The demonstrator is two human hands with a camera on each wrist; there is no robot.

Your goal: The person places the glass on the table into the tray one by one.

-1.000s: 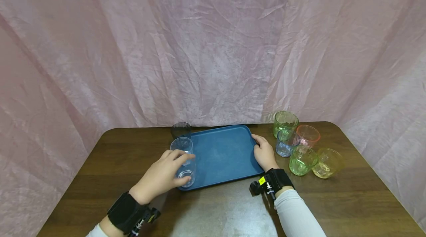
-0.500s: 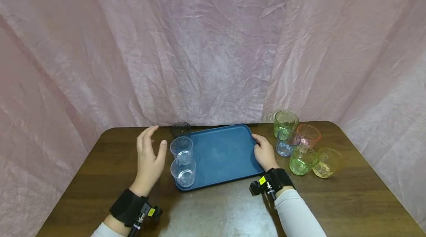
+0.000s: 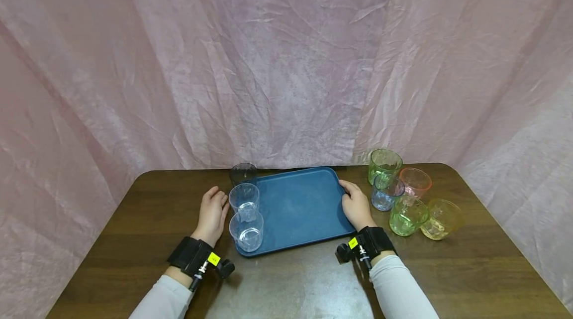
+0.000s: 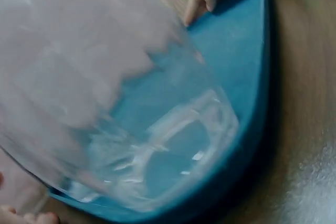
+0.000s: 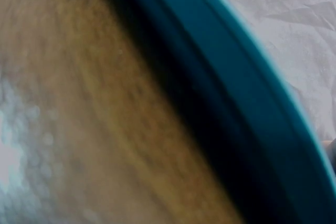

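A blue tray (image 3: 297, 209) lies on the table. Along its left side stand a dark grey glass (image 3: 243, 173), a clear glass (image 3: 243, 197) and, nearest the front, a second clear glass (image 3: 247, 232), which looms large in the left wrist view. My left hand (image 3: 212, 215) is just left of the tray, beside the clear glasses, fingers loosely bent with nothing in them. Its fingertips (image 4: 31, 217) show near the tray's edge in the left wrist view; contact is unclear. My right hand (image 3: 356, 205) holds the tray's right rim, its underside fingers hidden.
Close to the right hand stand several coloured glasses: a green glass (image 3: 385, 165) at the back, a blue glass (image 3: 387, 192), a red glass (image 3: 415, 182), a light green glass (image 3: 407, 216) and a yellow glass (image 3: 439, 219). A pink curtain (image 3: 286, 70) hangs behind the wooden table (image 3: 304, 284).
My left hand has let go of the front clear glass at the tray's left end, swung away to the left, then lowered beside the tray. The right hand has stayed on the rim.
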